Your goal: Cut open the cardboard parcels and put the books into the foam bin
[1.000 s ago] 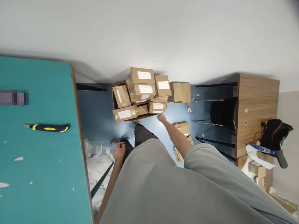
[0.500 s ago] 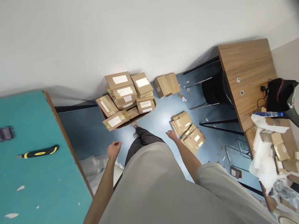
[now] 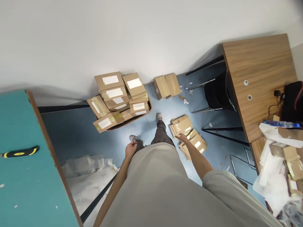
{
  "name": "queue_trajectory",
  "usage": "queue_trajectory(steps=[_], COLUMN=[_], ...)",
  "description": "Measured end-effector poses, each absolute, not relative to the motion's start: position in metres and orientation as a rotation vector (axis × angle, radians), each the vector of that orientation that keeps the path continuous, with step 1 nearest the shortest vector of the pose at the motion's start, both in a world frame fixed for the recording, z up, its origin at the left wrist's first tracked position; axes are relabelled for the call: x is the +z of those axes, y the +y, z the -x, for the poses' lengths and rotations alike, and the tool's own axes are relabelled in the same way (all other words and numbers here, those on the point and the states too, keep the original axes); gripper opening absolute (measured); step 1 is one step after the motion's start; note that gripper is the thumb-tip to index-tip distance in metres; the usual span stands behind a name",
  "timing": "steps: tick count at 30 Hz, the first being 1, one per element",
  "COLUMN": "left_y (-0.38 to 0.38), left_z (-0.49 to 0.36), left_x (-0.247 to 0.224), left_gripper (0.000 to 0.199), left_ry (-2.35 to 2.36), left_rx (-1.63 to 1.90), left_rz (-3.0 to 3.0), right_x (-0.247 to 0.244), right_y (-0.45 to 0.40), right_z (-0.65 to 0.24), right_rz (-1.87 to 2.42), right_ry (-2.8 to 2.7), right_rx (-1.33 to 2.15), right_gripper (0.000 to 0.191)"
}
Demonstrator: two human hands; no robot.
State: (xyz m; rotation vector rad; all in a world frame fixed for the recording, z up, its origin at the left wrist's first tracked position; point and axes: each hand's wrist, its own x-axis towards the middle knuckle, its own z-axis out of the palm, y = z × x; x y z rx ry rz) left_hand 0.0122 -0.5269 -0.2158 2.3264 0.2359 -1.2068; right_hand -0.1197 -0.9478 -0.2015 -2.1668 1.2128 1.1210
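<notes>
My left hand (image 3: pixel 131 149) hangs beside my left thigh, its fingers curled in with nothing visible in them. My right hand (image 3: pixel 182 137) is held low on the right with fingers partly stretched and nothing seen in it. From this view it overlaps the edge of a stack of flattened cardboard (image 3: pixel 181 125); I see no grip on it. A second flattened stack (image 3: pixel 197 142) lies beside that one. Ahead on the left, a large open carton (image 3: pixel 132 119) is heaped with several closed, labelled cardboard boxes (image 3: pixel 113 93).
Two more cardboard boxes (image 3: pixel 161 87) stand by the wall. To the left is a green table (image 3: pixel 28 183) bearing a utility knife (image 3: pixel 21 152). On the right, a black chair (image 3: pixel 216 91) sits under a wooden table (image 3: pixel 258 66). White sheets (image 3: pixel 87 189) lie low at left; paper scraps (image 3: pixel 186 101) litter the floor.
My view has shifted to the right, and my feet have stepped apart. My left hand has come closer to my thigh; my right hand now overlaps the flattened cardboard in view.
</notes>
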Motion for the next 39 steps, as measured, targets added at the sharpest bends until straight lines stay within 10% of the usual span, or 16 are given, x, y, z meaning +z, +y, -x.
queue_trajectory(steps=[19, 31, 39], left_y=[-0.931, -1.002, -1.038], left_z=[-0.140, -0.263, -0.293], left_x=[-0.322, -0.609, -0.695], left_gripper=[0.027, 0.067, 0.072], left_ry=[0.323, 0.650, 0.491], left_rx=[-1.295, -1.165, -1.143], left_rz=[-1.865, -1.561, -1.573], right_x=[-0.386, -0.652, -0.714], right_y=[-1.153, -1.225, -1.223], right_z=[-0.136, -0.221, -0.238], right_rz=[1.809, 1.823, 1.937], right_ry=[1.163, 1.126, 1.106], right_rx=[0.639, 0.385, 0.287], right_gripper=[0.065, 0.075, 0.065])
